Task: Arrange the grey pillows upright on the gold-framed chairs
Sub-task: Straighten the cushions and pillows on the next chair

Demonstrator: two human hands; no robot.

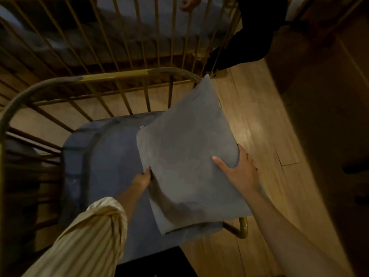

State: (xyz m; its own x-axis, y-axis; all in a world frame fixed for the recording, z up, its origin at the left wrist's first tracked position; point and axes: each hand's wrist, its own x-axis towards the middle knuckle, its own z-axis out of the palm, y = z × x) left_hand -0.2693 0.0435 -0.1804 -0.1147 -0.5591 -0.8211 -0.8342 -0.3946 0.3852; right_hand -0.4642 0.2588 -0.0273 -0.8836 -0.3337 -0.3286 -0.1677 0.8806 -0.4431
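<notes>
We count one grey pillow (189, 154). We count two gold chairs, a near chair (119, 76) and a far chair (123, 27). We count two blue seat cushions, one (105, 168) near and one (163, 33) far. We see our two hands, left hand (142, 179) and right hand (239, 170).

Both hands, left hand (142, 179) and right hand (238, 170), gripping a grey pillow (187, 156), over a gold-framed chair (127, 73), blue seat cushion (103, 168), wooden floor (257, 120)

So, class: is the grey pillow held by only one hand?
No: the left hand and right hand both grip the grey pillow.
</notes>
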